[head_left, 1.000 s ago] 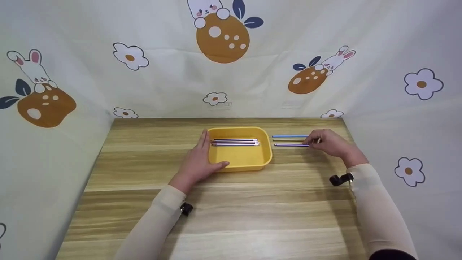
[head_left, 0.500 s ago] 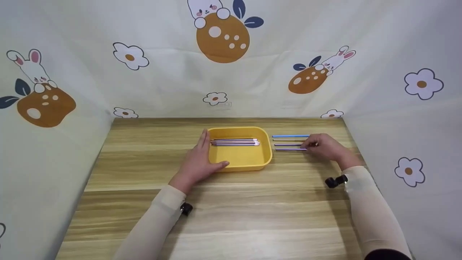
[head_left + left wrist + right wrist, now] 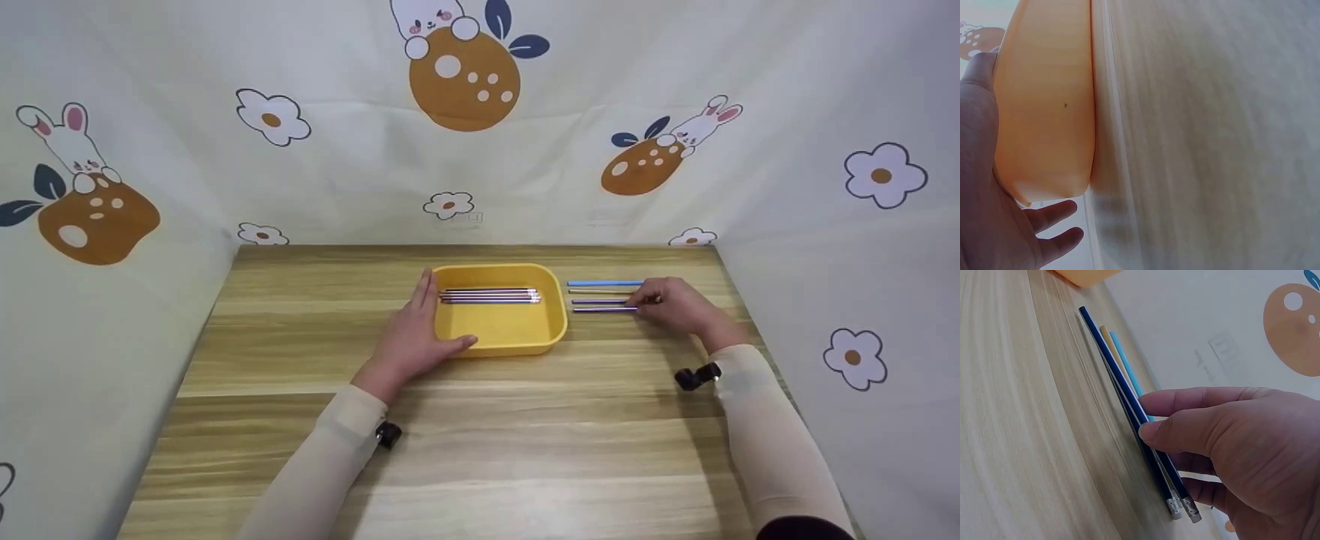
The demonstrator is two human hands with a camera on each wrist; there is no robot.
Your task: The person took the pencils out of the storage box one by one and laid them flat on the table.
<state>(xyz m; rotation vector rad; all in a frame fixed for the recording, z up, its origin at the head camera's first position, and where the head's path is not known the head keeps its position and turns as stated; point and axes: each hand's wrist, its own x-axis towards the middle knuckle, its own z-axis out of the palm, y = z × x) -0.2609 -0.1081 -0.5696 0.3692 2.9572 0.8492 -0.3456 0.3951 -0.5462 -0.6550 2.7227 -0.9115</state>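
A yellow plastic tray [image 3: 499,349] stands on the table with several pencils [image 3: 491,295] lying side by side inside. My left hand [image 3: 411,337] rests at the tray's left end, its thumb over the near rim and its straight fingers along the left wall. To the right of the tray, my right hand [image 3: 671,304] pinches a dark blue pencil [image 3: 1112,363] between thumb and index finger, near its eraser end. Another dark pencil [image 3: 1159,478] lies right beside it. Behind these are a gold-coloured pencil [image 3: 600,292] and a light blue pencil [image 3: 604,283], their right ends hidden by the hand.
The wooden table [image 3: 480,442] runs back to a pale patterned cloth [image 3: 337,172], which rises behind and on both sides. A narrow strip of tabletop separates the tray from the pencils on the right.
My right hand has moved slightly left and toward me, with two dark pencils now showing side by side instead of one. The left hand and tray stay in place.
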